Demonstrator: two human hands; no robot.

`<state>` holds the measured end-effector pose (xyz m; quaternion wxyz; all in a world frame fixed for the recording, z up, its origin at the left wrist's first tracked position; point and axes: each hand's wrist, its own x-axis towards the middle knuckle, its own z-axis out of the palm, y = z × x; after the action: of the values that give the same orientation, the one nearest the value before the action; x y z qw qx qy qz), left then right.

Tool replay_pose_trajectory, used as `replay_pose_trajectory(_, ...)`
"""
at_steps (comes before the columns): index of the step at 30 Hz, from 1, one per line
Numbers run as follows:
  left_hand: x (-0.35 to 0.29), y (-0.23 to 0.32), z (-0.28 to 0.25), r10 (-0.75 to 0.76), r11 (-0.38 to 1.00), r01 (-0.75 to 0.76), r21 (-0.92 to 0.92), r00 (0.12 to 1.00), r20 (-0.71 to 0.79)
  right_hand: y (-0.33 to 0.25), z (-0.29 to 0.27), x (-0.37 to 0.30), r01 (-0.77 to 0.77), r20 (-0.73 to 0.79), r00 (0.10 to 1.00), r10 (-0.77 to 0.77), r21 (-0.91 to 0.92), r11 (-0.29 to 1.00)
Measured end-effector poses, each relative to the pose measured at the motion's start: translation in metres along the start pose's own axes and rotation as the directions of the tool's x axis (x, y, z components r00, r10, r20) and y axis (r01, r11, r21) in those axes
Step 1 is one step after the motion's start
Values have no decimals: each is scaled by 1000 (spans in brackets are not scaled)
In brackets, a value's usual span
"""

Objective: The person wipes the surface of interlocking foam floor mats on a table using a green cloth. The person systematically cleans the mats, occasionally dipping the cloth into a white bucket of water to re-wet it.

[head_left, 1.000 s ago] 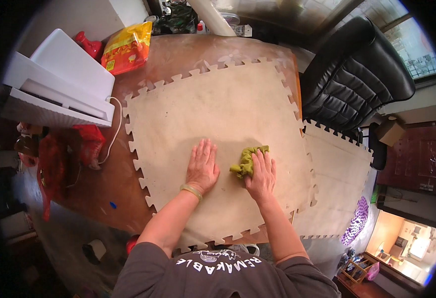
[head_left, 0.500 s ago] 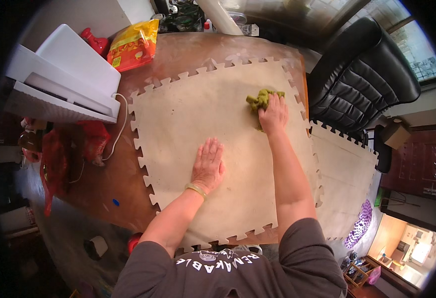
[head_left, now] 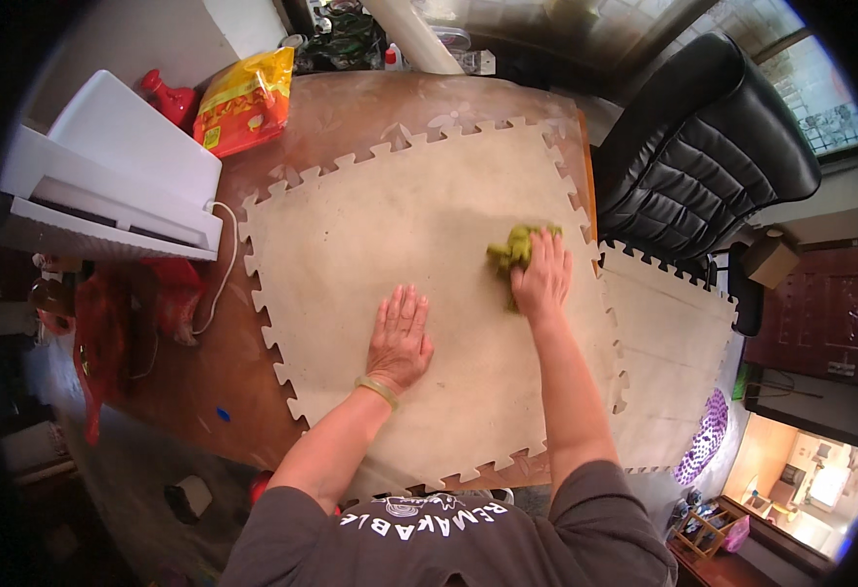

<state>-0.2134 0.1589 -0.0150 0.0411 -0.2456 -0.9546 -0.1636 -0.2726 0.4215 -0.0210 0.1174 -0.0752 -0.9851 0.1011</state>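
Note:
A beige foam mat tile [head_left: 351, 235] with jigsaw-cut edges lies flat on a brown table. Near the mat's right side, my right hand [head_left: 543, 274] presses a crumpled olive-green cloth [head_left: 517, 248] onto the surface; part of the cloth is hidden under the palm. My left hand [head_left: 400, 339] rests flat on the middle of the mat, fingers stretched out and holding nothing. A pale bangle circles the left wrist.
A white appliance [head_left: 121, 186] with a cord stands on the table's left, beside a yellow-and-red packet [head_left: 245, 103] and a red vase [head_left: 167, 98]. To the right are a black padded chair [head_left: 708, 147] and a second beige mat tile [head_left: 659, 362].
My right hand and the cloth have come nearer to me along the mat's right side. My left hand stays flat in place; the whole view has shifted slightly.

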Motion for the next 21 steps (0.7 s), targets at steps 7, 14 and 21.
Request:
replay_pose_trajectory(7, 5, 3, 0, -16, 1000, 16, -23, 1000, -21, 15, 18, 84, -147, 16, 989, 148, -50, 988)
replay_pose_trajectory(14, 3, 0, -6, -35, 999, 35, -22, 999, 13, -42, -21, -62, 21, 146, 988, -42, 146, 989)
replay_pose_trajectory(21, 2, 1, -3, -33, 999, 33, -26, 999, 15, -39, -24, -58, 173, 111, 976, -189, 136, 975)
